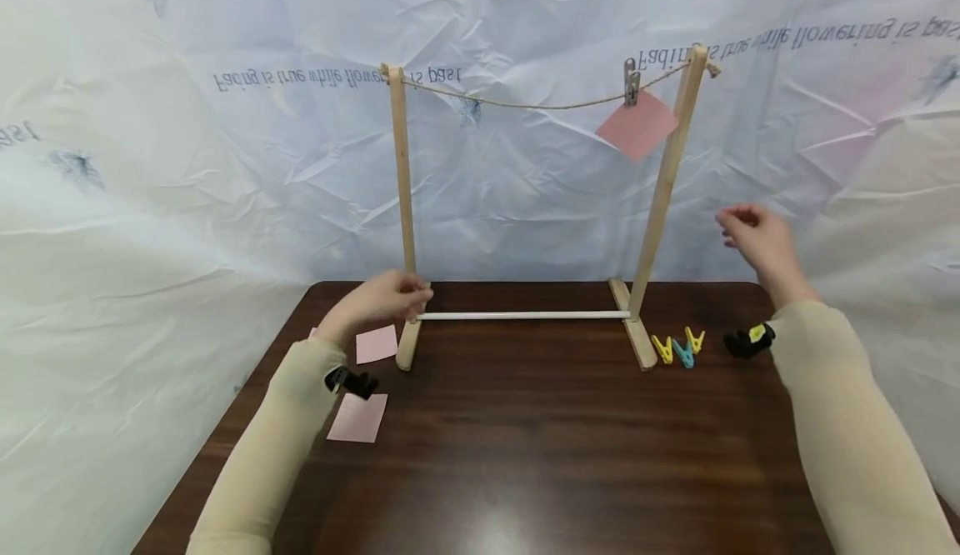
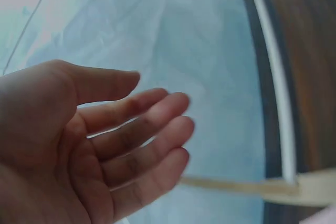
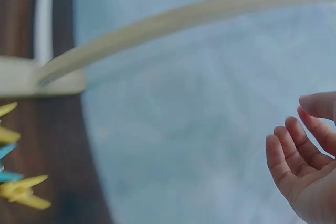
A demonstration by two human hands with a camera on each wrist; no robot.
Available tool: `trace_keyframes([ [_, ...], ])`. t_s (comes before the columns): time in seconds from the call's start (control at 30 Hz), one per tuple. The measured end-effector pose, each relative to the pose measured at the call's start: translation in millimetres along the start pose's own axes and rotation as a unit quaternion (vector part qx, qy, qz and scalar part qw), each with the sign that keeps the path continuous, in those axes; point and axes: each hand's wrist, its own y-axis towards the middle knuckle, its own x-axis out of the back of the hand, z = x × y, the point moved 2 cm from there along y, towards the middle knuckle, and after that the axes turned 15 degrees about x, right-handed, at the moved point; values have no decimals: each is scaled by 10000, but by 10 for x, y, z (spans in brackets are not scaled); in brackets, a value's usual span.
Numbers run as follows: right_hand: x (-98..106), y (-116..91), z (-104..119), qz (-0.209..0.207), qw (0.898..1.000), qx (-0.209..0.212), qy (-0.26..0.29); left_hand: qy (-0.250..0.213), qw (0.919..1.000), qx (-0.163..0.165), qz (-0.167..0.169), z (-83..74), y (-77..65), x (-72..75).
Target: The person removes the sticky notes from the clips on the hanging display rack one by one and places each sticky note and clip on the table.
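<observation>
A pink paper square (image 1: 639, 127) hangs by one corner from a metal clip (image 1: 632, 88) on the twine (image 1: 540, 107), close to the right post of a wooden frame (image 1: 663, 188). My left hand (image 1: 378, 298), empty with loosely bent fingers, is by the foot of the left post. Its palm and spread fingertips (image 2: 176, 129) show in the left wrist view. My right hand (image 1: 761, 242) is raised in the air to the right of the right post. It holds nothing; in the right wrist view its fingers (image 3: 286, 156) are loosely bent.
Two pale pink paper squares (image 1: 358, 418) lie at the table's left, and a bit of another shows behind the left wrist. Yellow clothespins (image 1: 663, 349) and a blue clothespin (image 1: 683, 353) lie beside the right foot. A white rod (image 1: 525, 316) joins the feet on the dark table (image 1: 525, 438).
</observation>
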Motion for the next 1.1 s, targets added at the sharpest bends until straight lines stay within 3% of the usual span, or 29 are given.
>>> trace_keyframes([
  [0.27, 179, 478, 840, -862, 9928, 251, 796, -440, 9935, -683, -799, -651, 373, 160],
  [0.6, 287, 788, 1632, -1159, 9852, 484, 1166, -1084, 9748, -1349, -1406, -1383, 602, 263],
  [0.7, 277, 805, 1785, -1208, 9820, 672, 1290, -1253, 9696, -1466, -1503, -1510, 629, 264],
  [0.9, 280, 814, 1914, -1238, 9814, 923, 1142, -1279, 9672, -1570, -1532, -1632, 646, 248],
  [1.1, 253, 822, 1999, -1169, 9815, 1013, 1128, -1582, 9632, -1592, -1479, -1729, 785, 166],
])
